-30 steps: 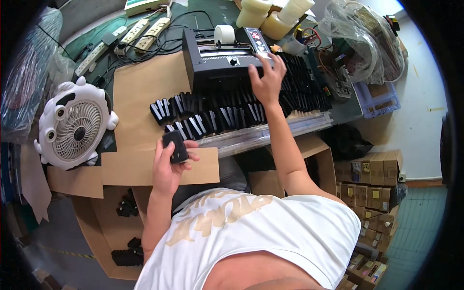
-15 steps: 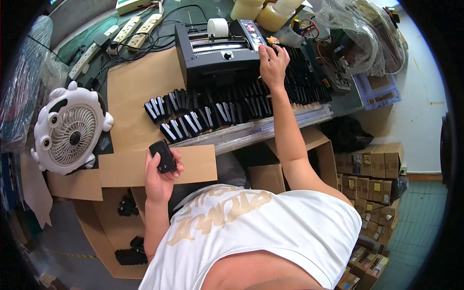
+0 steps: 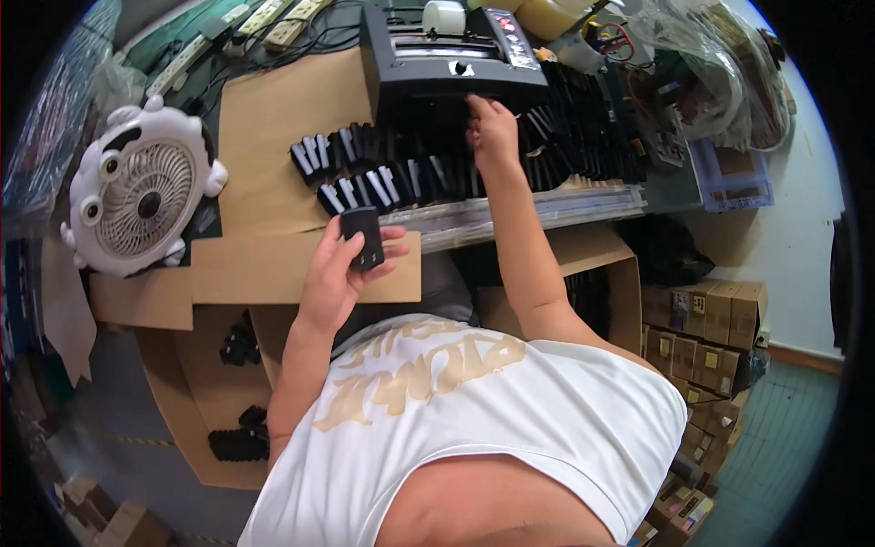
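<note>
My left hand [image 3: 339,273] holds a small black rectangular device [image 3: 363,235] with rounded corners. Its thumb lies across the face, and the other fingers come round the far side. Before me stands a black tabletop machine [image 3: 456,84] with a white roll [image 3: 444,17] on top and a button panel [image 3: 512,38] on the right. At the machine's lower front edge is my right hand [image 3: 495,135], fingers curled and pinched together; whatever they grip is hidden. Below the machine, tight rows of similar black devices [image 3: 383,185] stand on the table, several with pale strips.
A white animal-shaped fan [image 3: 146,191] stands at left. Power strips [image 3: 182,64] and cables lie behind it. An open carton [image 3: 196,383] with black pieces is below left; another carton [image 3: 624,292] sits below right. Stacked boxes [image 3: 706,319] line the right wall. Clear strips [image 3: 510,219] edge the table.
My right hand has come off the button panel, down and left to the machine's front. My left hand, still holding the black device, has moved right, closer to the rows. The view has shifted slightly.
</note>
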The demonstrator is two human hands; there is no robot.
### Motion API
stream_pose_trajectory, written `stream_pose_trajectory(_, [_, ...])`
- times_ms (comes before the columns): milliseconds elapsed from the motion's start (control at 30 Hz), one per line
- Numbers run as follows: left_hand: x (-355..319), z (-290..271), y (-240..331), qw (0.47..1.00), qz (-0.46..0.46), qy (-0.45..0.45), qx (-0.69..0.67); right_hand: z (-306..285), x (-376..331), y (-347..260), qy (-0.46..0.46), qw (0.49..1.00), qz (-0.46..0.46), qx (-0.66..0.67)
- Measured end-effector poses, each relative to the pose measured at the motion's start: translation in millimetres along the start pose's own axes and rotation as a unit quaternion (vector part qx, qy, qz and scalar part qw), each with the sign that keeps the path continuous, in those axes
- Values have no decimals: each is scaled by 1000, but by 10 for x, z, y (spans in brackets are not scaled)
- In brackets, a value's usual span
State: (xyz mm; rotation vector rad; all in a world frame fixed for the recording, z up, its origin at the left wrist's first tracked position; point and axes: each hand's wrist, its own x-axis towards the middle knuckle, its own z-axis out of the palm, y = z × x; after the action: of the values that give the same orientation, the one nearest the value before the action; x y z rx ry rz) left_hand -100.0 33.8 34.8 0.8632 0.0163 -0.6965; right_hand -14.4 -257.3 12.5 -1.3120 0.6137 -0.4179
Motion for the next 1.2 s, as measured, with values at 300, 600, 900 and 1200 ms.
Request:
stream_pose_trajectory(300, [33,-216,32,997,-16,-51,-56,329,-1236,-11,-291,955,-46,-27])
stream_pose_trajectory(600, [16,-190,7,998,-17,-51,-16,392,-1565,95,-379,909,-132,-114])
stream_pose_trajectory(900, [-24,-173,7,999,-17,-46,3,422,-1587,94,-363,877,-247,-197])
stream_pose_trajectory(1200, [-43,-106,13,997,1,-16,75,432,-1625,110,-353,863,-283,-223])
